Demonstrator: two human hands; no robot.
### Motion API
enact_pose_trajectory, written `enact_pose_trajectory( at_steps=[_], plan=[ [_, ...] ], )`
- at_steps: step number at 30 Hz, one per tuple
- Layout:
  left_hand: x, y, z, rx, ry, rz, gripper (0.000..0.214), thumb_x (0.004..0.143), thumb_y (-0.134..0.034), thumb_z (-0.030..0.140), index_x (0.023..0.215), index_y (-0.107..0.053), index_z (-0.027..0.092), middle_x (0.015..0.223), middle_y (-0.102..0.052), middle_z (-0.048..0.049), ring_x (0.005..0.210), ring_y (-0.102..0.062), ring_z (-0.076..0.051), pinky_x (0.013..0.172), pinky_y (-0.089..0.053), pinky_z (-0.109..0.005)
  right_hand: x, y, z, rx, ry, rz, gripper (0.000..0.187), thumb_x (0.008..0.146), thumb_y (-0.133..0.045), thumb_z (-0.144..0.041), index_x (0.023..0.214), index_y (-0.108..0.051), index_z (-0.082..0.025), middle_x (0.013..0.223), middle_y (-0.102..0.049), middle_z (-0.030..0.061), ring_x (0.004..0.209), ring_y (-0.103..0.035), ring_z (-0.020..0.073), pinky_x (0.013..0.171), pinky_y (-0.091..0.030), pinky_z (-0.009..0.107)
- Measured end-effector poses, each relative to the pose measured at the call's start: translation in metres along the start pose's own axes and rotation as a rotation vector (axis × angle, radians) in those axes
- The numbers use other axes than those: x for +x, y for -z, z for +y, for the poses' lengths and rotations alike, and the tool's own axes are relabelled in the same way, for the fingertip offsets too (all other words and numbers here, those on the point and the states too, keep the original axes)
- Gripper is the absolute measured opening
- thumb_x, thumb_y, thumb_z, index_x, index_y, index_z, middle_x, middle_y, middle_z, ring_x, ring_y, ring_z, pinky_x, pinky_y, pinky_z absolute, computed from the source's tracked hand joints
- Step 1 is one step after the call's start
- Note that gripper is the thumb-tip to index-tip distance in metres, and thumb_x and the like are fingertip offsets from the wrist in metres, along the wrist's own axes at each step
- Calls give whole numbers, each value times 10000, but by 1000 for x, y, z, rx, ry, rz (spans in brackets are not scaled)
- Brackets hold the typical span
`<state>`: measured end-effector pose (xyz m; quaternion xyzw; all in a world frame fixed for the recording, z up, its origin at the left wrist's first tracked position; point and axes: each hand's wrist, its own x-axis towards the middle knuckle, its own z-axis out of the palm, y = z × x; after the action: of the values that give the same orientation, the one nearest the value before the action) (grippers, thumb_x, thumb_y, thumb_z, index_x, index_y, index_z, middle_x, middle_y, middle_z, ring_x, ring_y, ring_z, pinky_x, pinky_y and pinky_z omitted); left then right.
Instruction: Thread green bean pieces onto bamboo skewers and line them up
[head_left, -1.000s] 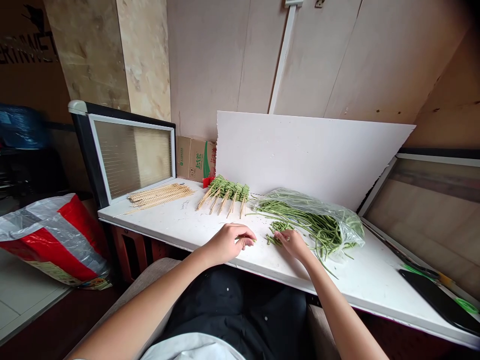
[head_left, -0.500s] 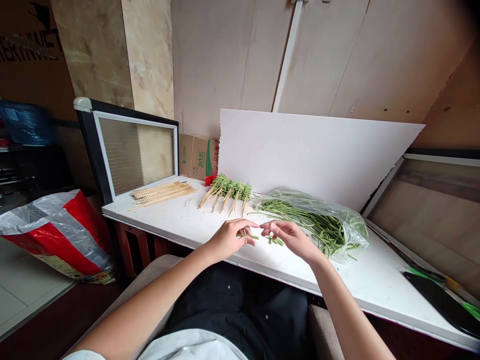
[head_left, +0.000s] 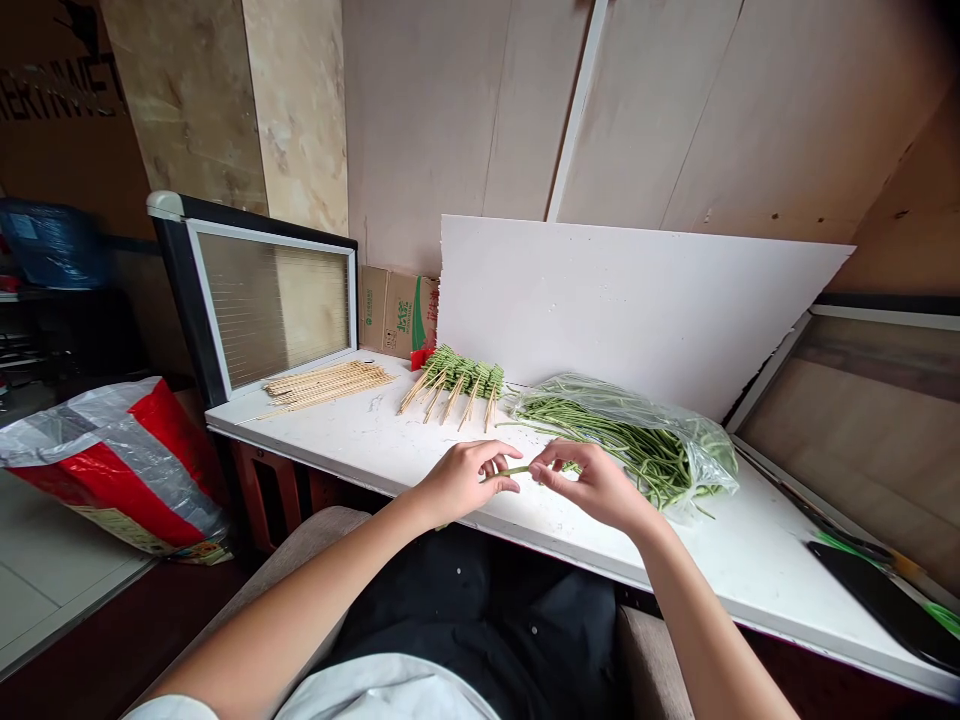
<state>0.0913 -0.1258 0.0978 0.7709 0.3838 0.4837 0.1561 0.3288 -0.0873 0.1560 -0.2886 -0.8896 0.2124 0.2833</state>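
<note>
My left hand [head_left: 461, 480] and my right hand [head_left: 592, 485] meet just above the white table [head_left: 375, 440] near its front edge. Both pinch the ends of one short green bean piece [head_left: 517, 470] held between them. Just behind my right hand lies a clear plastic bag of long green beans [head_left: 637, 440]. Farther back, several finished bean skewers [head_left: 457, 382] lie in a row, and a pile of bare bamboo skewers [head_left: 326, 386] lies to their left.
A white board [head_left: 622, 300] leans against the wall behind the table. A glass-topped freezer lid [head_left: 262, 300] stands open at the left, with a cardboard box [head_left: 394, 315] beside it. A red and grey sack [head_left: 112, 465] lies on the floor. A black phone [head_left: 877, 600] lies at the right.
My right hand left the cut bean pieces on the table and came left to meet my left hand. Both now pinch one bean piece, lifted slightly off the table.
</note>
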Motion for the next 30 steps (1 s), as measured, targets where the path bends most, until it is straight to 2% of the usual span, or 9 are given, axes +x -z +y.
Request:
enact_pose_trajectory(
  at_steps=[3,7,11,17,20,23,26,30],
  plan=[
    [1,2,1,28,-50,67,184,907,-787,293,1059,-773,190,966,-782,-56,813,-685,-156,778,-543,-260,-1,3,2,0,-32,44,380,975,-624,-555,883,-770,-216,914,-773,82,842,-697,230,654,-529,292],
    [2,1,0,52,-77,133,136,914,-782,304,981,-788,185,932,-789,-61,794,-689,-162,751,-538,-264,0,-1,2,-17,2,96,334,951,-672,-544,1029,-780,-238,1005,-775,81,895,-693,231,635,-520,280],
    [0,-1,0,29,-76,121,128,906,-789,290,977,-799,185,931,-799,-70,804,-712,-181,748,-541,-278,2,-8,3,1,93,107,331,922,-727,-547,1033,-788,-241,987,-771,90,884,-678,233,740,-543,328],
    [-1,-1,4,23,-91,101,67,894,-797,251,928,-806,195,911,-803,-61,823,-727,-191,764,-535,-283,5,-16,6,24,161,129,308,944,-703,-545,939,-780,-247,874,-739,82,838,-634,234,733,-514,353],
    [-1,-1,3,55,-101,91,63,898,-792,258,864,-804,207,865,-799,-50,799,-713,-192,773,-526,-298,7,-24,8,17,181,138,224,965,-697,-459,934,-761,-247,871,-734,82,856,-631,243,755,-514,368],
    [-1,-4,-1,87,-82,101,75,866,-824,259,810,-796,218,844,-802,-38,795,-694,-199,818,-517,-322,9,-31,9,-6,207,153,119,976,-644,-264,905,-738,-248,848,-723,66,874,-626,244,785,-504,378],
    [-2,-6,-4,98,-58,107,79,823,-857,214,788,-787,227,840,-803,-20,835,-679,-208,865,-502,-337,10,-34,9,-8,234,147,196,926,-590,-107,881,-722,-245,825,-717,50,863,-613,234,795,-489,378],
    [-4,-6,-3,120,-40,78,142,827,-811,114,756,-769,229,843,-804,-3,849,-657,-205,888,-482,-347,9,-34,9,22,235,112,188,905,-610,-94,863,-717,-242,824,-723,46,861,-612,231,809,-489,382]
  ],
)
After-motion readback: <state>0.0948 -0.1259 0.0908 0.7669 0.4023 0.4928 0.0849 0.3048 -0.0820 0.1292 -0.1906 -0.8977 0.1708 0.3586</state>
